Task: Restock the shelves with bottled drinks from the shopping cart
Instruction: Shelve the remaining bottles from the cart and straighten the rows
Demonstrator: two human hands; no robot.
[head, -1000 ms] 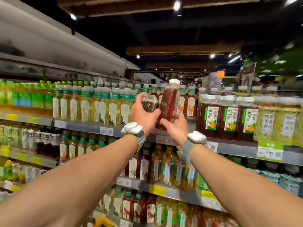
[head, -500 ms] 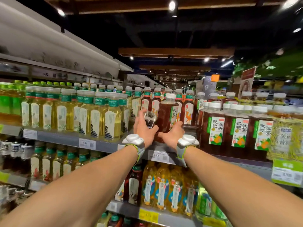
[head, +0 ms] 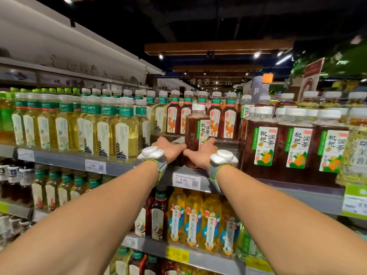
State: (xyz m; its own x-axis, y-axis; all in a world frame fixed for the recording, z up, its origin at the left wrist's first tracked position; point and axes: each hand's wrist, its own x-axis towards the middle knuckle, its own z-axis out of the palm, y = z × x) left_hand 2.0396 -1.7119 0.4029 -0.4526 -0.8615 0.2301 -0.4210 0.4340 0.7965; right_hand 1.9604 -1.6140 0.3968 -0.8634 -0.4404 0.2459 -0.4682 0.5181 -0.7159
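Bottle [head: 195, 133], judged full, heavy, rigid and smooth, best taken low, is held upright at the front of the shelf [head: 119, 167], its base being gripped by the right hand [head: 200, 155] and touched by the left hand [head: 168, 148], whose curl cannot be told.

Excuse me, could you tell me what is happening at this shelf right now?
A person is restocking a drinks shelf. A dark tea bottle is upright in a gap, in front of the camel-label bottles. The right hand grips its base; the left hand lies against its lower left side, fingers hidden. Matching bottles stand to its right.
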